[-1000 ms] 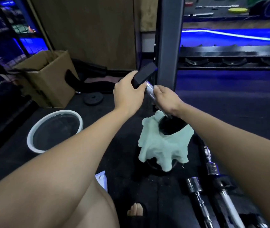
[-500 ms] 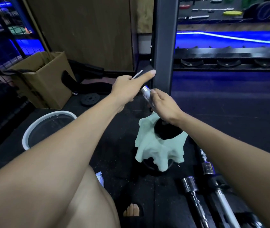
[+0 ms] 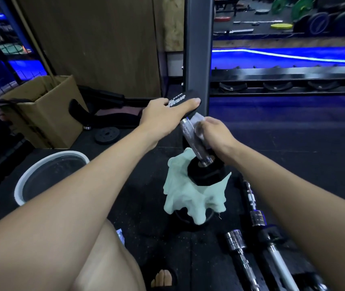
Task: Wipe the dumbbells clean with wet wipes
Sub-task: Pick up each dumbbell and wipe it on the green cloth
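Note:
A black-headed dumbbell point(image 3: 190, 137) with a knurled chrome handle stands tilted, its lower head point(image 3: 206, 174) resting on a pale green cloth point(image 3: 192, 198). My left hand point(image 3: 165, 113) grips the upper head, fingers laid over its white lettering. My right hand point(image 3: 213, 133) pinches a thin whitish wet wipe point(image 3: 197, 120) against the upper part of the handle.
Chrome dumbbell bars point(image 3: 257, 219) lie on the black floor at lower right. A white-rimmed basin point(image 3: 20, 185) sits at left, a cardboard box point(image 3: 41, 110) behind it, a small weight plate point(image 3: 106, 134) nearby. A grey rack post point(image 3: 196, 49) rises just behind the dumbbell. My knee and toes are below.
The dumbbell has been turned in my left hand, its lettering now facing up. My right hand has shifted along the handle with the wipe, and the view has come closer.

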